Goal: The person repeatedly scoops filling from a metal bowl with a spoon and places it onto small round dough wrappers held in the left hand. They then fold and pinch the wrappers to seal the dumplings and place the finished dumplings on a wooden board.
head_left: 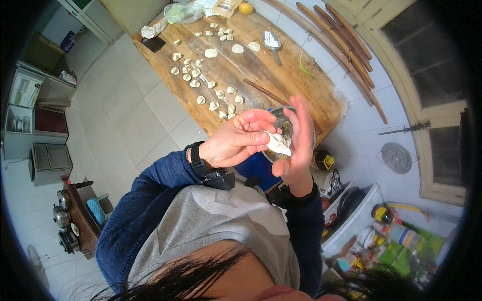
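Above the edge of a wooden worktop [278, 81], my left hand [235, 139] pinches a folded dumpling [278, 144] between thumb and fingers. The dumpling's white dough is pressed together into a half-moon with a wavy edge. Close by its right end is my right hand [299, 139], fingers stretched out and thumb apart; I cannot tell whether its palm touches the dough. Behind both hands stands a metal bowl [313, 131] of chopped filling, partly hidden by them. On the worktop lie several shaped dumplings [196, 73] and flat round wrappers [237, 48].
A thin rolling pin [263, 91] lies beside the bowl. Farther back are a metal scoop of flour [272, 40], small dough pieces [226, 34], a dark cleaver blade [153, 44] and a plastic bag [183, 13]. Long wooden poles [339, 49] lean along the tiled wall.
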A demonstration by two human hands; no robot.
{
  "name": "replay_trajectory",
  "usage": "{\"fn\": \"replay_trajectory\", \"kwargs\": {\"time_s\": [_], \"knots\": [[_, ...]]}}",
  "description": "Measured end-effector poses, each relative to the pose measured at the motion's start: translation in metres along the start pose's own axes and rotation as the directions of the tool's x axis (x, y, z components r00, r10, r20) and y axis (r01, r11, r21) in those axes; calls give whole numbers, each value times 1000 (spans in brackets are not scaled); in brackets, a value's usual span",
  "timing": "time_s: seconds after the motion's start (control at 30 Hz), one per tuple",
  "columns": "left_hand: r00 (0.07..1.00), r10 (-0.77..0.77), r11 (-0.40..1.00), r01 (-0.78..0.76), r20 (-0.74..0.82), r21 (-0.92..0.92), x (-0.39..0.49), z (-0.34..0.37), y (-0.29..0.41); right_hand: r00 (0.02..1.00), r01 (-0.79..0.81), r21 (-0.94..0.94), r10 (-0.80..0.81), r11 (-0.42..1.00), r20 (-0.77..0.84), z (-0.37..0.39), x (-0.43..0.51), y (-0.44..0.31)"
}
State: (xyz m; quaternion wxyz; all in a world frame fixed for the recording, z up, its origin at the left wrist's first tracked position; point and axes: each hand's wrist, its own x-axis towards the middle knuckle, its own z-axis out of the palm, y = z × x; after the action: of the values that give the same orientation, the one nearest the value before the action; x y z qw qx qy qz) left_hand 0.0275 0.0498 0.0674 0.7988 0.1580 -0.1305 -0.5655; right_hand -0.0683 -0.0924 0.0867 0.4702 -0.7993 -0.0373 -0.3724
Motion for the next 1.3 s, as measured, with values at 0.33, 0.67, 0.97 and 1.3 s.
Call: {"fn": "replay_trajectory", "kwargs": {"time_s": [0.33,0.67,0.97,1.3], "knots": [[991,127,974,-118,-35,194,-12,20,-2,963,197,-222,-146,955,227,0,9,-15],[990,141,926,-124,-22,356,-24,35,5,902,373,-456,-200,808,382,-14,9,-38],[987,-119,930,74,104,361,-16,9,4,985,-123,80,112,989,133,8,-1,-29],[987,-37,764,-74,158,641,-13,3,-14,843,-537,366,505,760,186,21,-6,-35]]}}
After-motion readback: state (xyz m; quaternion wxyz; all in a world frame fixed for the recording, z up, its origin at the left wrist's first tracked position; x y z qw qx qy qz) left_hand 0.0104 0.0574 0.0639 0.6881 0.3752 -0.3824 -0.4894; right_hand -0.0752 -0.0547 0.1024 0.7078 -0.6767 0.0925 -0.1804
